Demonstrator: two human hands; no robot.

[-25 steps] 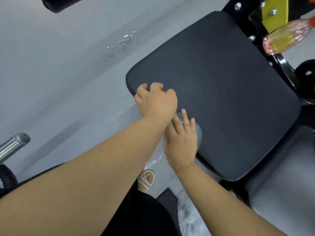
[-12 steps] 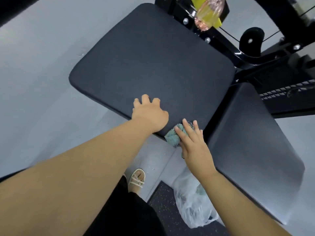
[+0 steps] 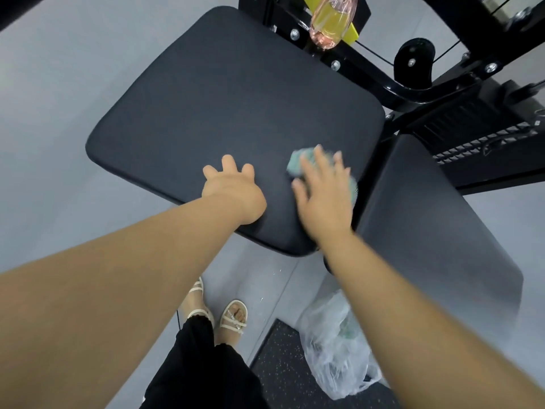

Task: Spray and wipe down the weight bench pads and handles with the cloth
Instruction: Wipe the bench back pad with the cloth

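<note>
A large black seat pad [image 3: 236, 107] fills the middle of the view, with a second black pad [image 3: 427, 231] angled down to its right. My left hand [image 3: 233, 190] rests flat on the near edge of the seat pad, fingers apart, holding nothing. My right hand [image 3: 324, 193] presses a teal cloth [image 3: 298, 163] onto the seat pad near its right edge; the hand is blurred and covers most of the cloth. A clear pinkish spray bottle [image 3: 331, 22] with yellow liquid stands on the black frame behind the pad.
The black machine frame [image 3: 413, 84] with bolts, a pulley and cables runs along the top right. A clear plastic bag [image 3: 339, 349] lies on the floor beside a dark speckled mat [image 3: 283, 367]. My sandalled feet [image 3: 218, 311] stand on grey floor below the pad.
My right hand has slid the cloth from the pad's near edge up onto its top surface. My left hand stays resting on the pad. The view has shifted slightly.
</note>
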